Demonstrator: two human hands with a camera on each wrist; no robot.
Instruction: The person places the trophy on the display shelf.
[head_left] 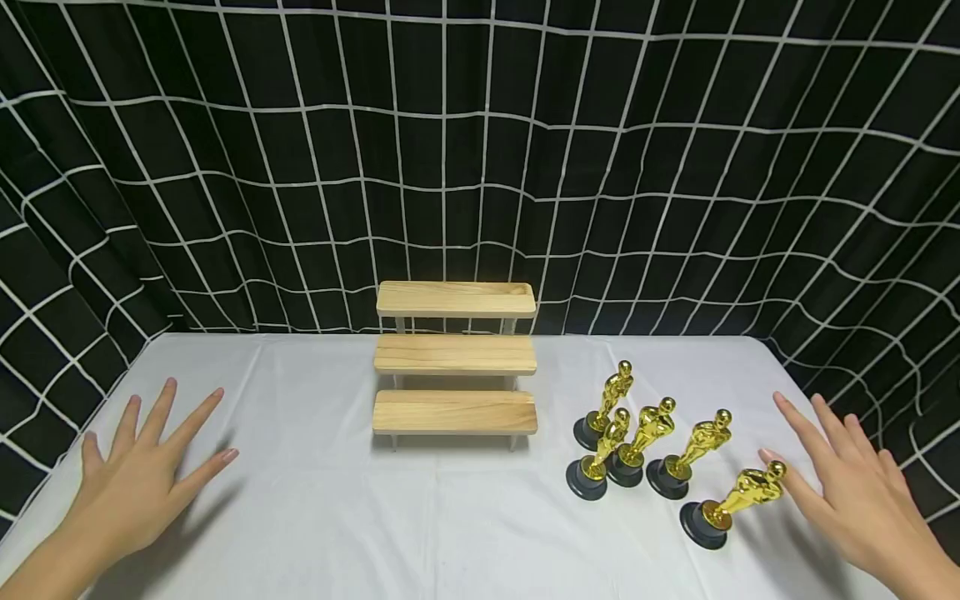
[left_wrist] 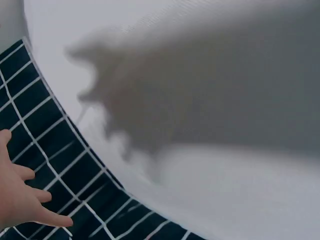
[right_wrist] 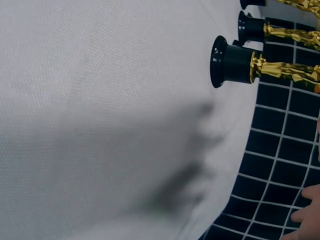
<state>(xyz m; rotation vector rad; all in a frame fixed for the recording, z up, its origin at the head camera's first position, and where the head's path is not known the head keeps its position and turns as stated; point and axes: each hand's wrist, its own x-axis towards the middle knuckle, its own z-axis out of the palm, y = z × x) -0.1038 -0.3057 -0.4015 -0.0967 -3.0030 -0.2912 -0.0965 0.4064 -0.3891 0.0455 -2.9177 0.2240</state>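
My left hand (head_left: 138, 475) hovers over the left side of the white-covered table, fingers spread, holding nothing; its shadow falls on the cloth. In the left wrist view, the left hand (left_wrist: 20, 192) shows only partly at the lower left. On the far right, my right hand (head_left: 862, 492) is also spread and holds nothing. The nearest thing to it is a gold trophy statuette (head_left: 750, 490) on a round black base, upright. Whether the thumb touches it I cannot tell. The right wrist view catches this statuette (right_wrist: 237, 62) and a few fingertips of the right hand (right_wrist: 307, 215).
Several more gold statuettes (head_left: 651, 427) stand close together left of the nearest one. A three-step wooden display stand (head_left: 455, 354) sits at the table's back middle, its steps bare. White cloth (head_left: 315, 508) covers the table. Behind and beside hangs a black curtain (head_left: 465, 158) with white grid lines.
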